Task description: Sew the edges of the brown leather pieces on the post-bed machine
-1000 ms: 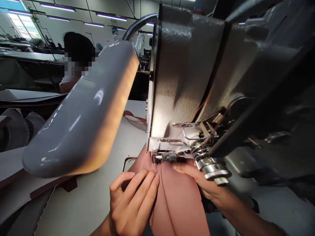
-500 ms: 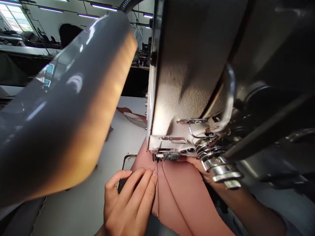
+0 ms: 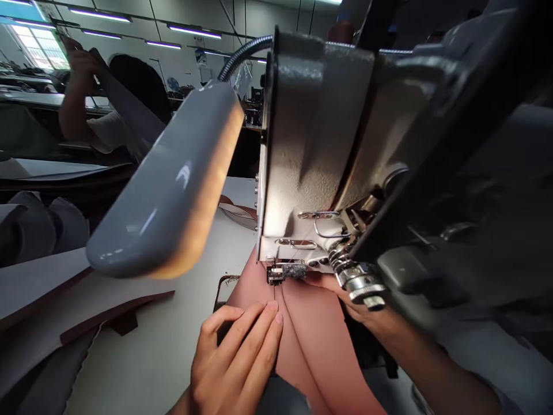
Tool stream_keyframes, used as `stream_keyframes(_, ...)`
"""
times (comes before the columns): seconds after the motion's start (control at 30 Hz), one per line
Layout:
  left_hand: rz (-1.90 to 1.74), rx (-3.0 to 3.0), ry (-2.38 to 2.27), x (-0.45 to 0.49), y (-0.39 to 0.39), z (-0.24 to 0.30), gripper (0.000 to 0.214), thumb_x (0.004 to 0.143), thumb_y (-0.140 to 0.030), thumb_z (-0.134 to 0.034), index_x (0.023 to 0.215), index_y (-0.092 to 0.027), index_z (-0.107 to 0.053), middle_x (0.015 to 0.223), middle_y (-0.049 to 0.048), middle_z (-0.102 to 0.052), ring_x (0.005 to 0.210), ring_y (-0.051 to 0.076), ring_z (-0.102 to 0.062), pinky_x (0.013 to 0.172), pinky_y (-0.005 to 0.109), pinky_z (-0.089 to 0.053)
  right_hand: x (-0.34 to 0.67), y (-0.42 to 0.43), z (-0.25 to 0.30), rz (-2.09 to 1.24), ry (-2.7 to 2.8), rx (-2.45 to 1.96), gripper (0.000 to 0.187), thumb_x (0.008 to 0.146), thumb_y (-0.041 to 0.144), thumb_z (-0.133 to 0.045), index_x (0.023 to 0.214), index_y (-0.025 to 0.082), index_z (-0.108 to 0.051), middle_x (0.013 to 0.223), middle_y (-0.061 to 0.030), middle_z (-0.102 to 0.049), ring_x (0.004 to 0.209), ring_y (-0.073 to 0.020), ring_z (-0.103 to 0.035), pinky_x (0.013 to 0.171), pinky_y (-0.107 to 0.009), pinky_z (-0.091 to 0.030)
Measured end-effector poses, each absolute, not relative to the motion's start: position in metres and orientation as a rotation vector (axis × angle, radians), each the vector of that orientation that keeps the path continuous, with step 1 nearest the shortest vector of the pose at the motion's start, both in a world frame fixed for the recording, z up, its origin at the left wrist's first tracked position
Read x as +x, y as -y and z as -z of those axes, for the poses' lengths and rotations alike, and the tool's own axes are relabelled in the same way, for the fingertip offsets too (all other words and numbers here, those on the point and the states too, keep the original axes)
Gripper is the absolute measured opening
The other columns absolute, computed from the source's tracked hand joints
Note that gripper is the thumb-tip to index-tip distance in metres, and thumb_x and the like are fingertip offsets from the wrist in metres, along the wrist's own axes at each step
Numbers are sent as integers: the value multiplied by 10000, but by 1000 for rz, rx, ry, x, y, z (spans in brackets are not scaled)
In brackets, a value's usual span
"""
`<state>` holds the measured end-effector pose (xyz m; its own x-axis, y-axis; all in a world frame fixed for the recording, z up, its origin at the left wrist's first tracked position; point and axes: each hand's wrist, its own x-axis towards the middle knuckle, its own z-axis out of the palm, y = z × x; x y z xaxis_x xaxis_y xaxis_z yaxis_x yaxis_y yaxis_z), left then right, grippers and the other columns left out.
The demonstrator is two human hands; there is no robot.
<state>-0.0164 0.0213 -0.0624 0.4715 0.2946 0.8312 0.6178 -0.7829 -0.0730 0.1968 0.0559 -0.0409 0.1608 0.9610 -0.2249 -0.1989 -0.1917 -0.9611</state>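
Observation:
A pinkish-brown leather piece [image 3: 315, 340] with a seam down its middle lies under the presser foot [image 3: 276, 275] of a grey sewing machine [image 3: 319, 150]. My left hand [image 3: 235, 360] rests on the leather left of the seam, fingers straight and together, pressing it flat. My right hand [image 3: 367, 311] reaches in from the right beneath the machine head; its fingers touch the leather just right of the presser foot. The machine's chrome knob hides most of these fingers.
A grey work lamp [image 3: 168, 190] on a flexible neck hangs over the left of the table [image 3: 142, 351]. Dark leather pieces [image 3: 86, 323] lie at the left. A seated person [image 3: 112, 98] works at a bench in the back left with an arm raised.
The view pulled back from the lamp. My left hand slid slightly toward me along the seam. The person behind has raised an arm.

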Motion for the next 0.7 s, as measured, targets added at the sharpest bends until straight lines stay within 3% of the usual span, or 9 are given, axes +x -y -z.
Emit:
stream_keyframes(0.1,1252,-2348,732,-17,-20,68,329,934,-111,-332,1032,-72,-643,1066,124,-669,1040,213,-600,938,381,-334,189,-34,30,-1254,1109,-1394,371,538,281,-784,874,178,-663,854,-59,-657,1031,-310,-529,976,-420,-360)
stream_keyframes(0.23,1245,-2385,679,-22,-17,68,330,938,-131,-335,1013,-81,-652,1066,106,-672,1042,188,-603,995,358,-302,188,-5,20,-1207,1574,-1462,364,748,300,-581,1078,148,-561,1072,-98,-593,1102,-281,-483,1018,-432,-322)
stream_keyframes(0.33,1279,-2402,662,-26,-14,67,426,967,-163,-250,968,-93,-670,1056,87,-679,1068,162,-590,1027,334,-286,188,-3,17,-1257,1600,-1375,420,792,281,-492,1193,158,-459,1169,-100,-534,1151,-247,-445,1046,-413,-295)
stream_keyframes(0.53,1200,-2426,657,-29,-10,62,377,961,-151,-290,998,-95,-660,1058,76,-679,1101,155,-571,1046,316,-276,191,-12,19,-1219,1640,-1457,418,771,361,-475,1123,136,-482,1093,-114,-558,1041,-271,-503,968,-442,-368)
stream_keyframes(0.7,1237,-2402,650,-25,-15,63,417,962,-144,-253,971,-94,-667,1051,84,-680,1086,169,-581,1030,330,-295,197,-15,28,-1104,1676,-1556,359,782,378,-491,1067,163,-535,1071,-95,-577,1011,-242,-497,983,-446,-343)
